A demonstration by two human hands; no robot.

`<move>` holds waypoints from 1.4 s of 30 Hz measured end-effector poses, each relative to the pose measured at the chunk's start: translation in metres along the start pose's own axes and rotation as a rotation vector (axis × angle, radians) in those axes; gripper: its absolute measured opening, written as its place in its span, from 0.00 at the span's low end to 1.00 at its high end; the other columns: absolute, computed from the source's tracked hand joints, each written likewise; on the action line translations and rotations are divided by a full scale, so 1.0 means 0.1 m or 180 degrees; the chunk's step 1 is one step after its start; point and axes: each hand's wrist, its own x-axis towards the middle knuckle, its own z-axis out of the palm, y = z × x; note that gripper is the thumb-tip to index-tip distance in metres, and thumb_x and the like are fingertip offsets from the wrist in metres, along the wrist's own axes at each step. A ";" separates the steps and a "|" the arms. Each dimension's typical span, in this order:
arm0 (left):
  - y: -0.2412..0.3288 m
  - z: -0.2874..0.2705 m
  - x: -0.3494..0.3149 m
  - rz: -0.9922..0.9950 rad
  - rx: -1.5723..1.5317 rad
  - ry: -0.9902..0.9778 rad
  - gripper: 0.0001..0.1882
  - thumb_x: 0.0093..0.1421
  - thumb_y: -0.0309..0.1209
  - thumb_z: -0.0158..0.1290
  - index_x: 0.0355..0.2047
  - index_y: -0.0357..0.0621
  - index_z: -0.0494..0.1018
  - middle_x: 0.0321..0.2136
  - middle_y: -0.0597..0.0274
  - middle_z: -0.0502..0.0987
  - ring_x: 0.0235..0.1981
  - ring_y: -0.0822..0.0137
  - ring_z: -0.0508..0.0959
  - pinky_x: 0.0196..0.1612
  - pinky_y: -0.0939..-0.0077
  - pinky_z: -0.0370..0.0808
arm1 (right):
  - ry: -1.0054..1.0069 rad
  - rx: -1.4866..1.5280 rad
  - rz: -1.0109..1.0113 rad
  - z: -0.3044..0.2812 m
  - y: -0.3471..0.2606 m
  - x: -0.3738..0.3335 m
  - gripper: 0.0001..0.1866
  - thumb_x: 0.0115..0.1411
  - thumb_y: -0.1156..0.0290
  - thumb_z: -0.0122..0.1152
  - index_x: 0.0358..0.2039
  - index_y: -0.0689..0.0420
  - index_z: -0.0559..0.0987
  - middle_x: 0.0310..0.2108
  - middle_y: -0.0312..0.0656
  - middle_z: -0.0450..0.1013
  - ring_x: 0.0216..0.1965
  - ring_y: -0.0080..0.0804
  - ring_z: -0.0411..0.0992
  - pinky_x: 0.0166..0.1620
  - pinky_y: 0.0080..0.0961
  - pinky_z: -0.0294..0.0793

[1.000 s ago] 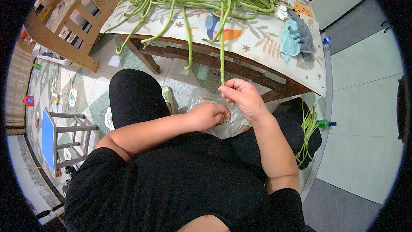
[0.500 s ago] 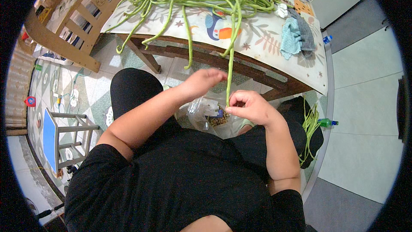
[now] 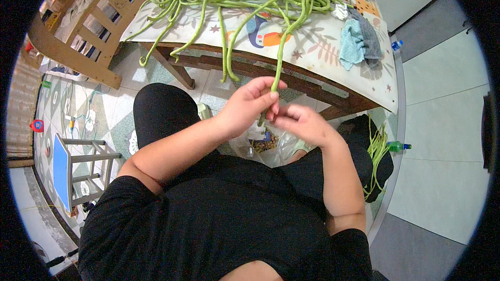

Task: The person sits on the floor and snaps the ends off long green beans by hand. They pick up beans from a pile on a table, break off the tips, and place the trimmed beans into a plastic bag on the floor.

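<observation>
Tiled floor (image 3: 208,91) opens below the near edge of the table (image 3: 323,65), over which one long bean (image 3: 279,62) hangs, pinched in the left hand (image 3: 247,106). The right hand (image 3: 306,126) curls beside it, grip unclear.

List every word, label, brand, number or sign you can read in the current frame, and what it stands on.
None can be read.
Bag: a blue-and-white patch shows in it; any print is too small and blurred to read.
Green bottle: any label is too small to read.
Tablecloth: pictures of a bird, leaves and stars; no lettering seen.
Held bean: no marks seen.
</observation>
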 end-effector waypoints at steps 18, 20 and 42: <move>-0.13 -0.03 -0.11 0.0078 0.2036 -0.0225 0.10 0.51 0.32 0.53 0.29 0.37 0.70 0.22 0.64 0.73 0.24 0.76 0.71 0.29 0.81 0.69 | 0.1125 0.1775 -0.0442 0.00 -0.16 0.05 0.17 0.52 0.75 0.53 0.44 0.64 0.67 0.31 0.40 0.71 0.31 0.21 0.69 0.37 0.16 0.66; -0.14 -0.10 0.00 0.0339 0.1906 0.0008 0.12 0.55 0.36 0.49 0.29 0.37 0.70 0.22 0.63 0.73 0.25 0.76 0.71 0.30 0.78 0.69 | 0.1205 0.1687 -0.0430 0.01 -0.29 0.01 0.15 0.51 0.77 0.53 0.42 0.64 0.69 0.29 0.38 0.71 0.30 0.19 0.67 0.37 0.14 0.65; -0.06 0.18 0.03 0.0595 0.1589 -0.0636 0.12 0.59 0.31 0.40 0.41 0.40 0.65 0.22 0.69 0.67 0.21 0.79 0.63 0.24 0.84 0.62 | 0.0760 0.2521 -0.0684 -0.13 -0.22 0.02 0.23 0.60 0.61 0.40 0.50 0.63 0.60 0.37 0.45 0.70 0.34 0.26 0.70 0.36 0.21 0.69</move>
